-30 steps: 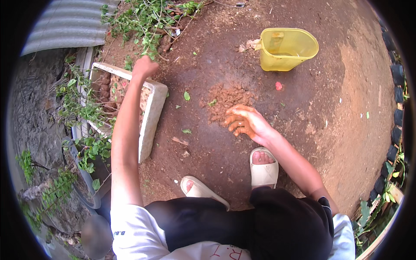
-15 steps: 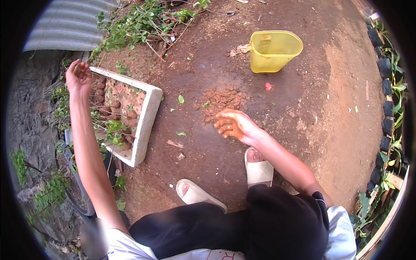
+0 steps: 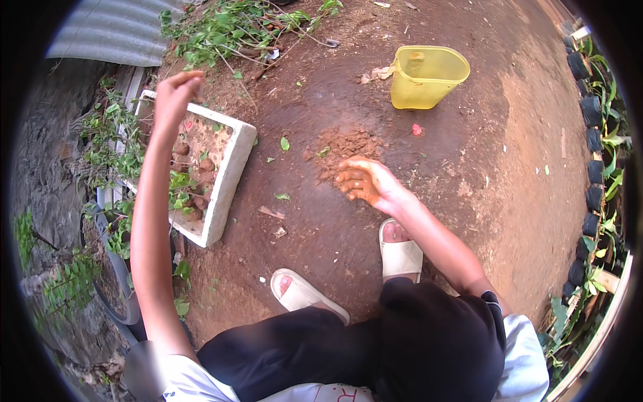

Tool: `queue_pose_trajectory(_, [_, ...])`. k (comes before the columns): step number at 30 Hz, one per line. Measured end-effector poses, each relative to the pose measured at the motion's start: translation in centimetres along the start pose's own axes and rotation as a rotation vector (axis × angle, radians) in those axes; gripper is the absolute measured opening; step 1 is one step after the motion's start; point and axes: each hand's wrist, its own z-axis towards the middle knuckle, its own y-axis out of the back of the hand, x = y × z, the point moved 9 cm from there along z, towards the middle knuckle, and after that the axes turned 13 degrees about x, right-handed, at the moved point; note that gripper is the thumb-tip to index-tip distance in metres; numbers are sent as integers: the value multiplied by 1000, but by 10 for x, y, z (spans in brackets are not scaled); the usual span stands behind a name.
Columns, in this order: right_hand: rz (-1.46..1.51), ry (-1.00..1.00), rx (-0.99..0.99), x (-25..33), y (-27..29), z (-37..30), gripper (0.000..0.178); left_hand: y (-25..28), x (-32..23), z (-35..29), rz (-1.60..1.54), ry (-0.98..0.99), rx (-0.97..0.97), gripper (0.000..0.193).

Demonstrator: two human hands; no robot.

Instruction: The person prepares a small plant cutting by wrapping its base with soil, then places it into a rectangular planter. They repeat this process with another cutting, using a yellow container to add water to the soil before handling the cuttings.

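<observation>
My left hand (image 3: 179, 95) is raised over the far end of a white rectangular tray (image 3: 232, 161), its fingers loosely bent and slightly blurred. Nothing shows in it. Inside the tray, brown lumps of mud (image 3: 182, 155) lie on soil, partly hidden by my forearm and by leaves. My right hand (image 3: 367, 184), coated with wet orange mud, hovers at the near edge of a mud heap (image 3: 351, 143) on the ground. Its fingers are half curled and apart, with nothing visible in the palm.
A yellow plastic container (image 3: 429, 84) stands beyond the mud heap, with a red scrap (image 3: 417, 129) near it. Cut leafy branches (image 3: 231, 30) lie at the far left, near a corrugated sheet (image 3: 110, 33). Black plant bags (image 3: 593, 141) line the right edge. My sandals (image 3: 308, 295) are close by.
My left hand has moved right and a little farther away over the tray, turning as it goes. My right hand stays almost in place by the mud heap. The view has shifted slightly.
</observation>
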Motion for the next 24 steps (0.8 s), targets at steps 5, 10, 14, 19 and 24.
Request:
queue_pose_trajectory(5, [-5, -13, -11, -5, 3, -3, 24, -60, 15, 18, -48, 1, 260, 46])
queue_pose_trajectory(10, [11, -12, -7, -2, 4, -6, 24, -65, 52, 36, -468, 304, 169, 41])
queue_pose_trajectory(14, [19, -18, -18, 2, 4, -6, 24, -64, 80, 37, -860, 427, 131, 23])
queue_pose_trajectory(19, [48, -12, -51, 9, 20, -14, 24, -45, 8, 27, -1401, 210, 14, 11])
queue_pose_trajectory(24, [117, -34, -47, 9, 23, -11, 26, 1, -87, 0, -1481, -323, 211, 12])
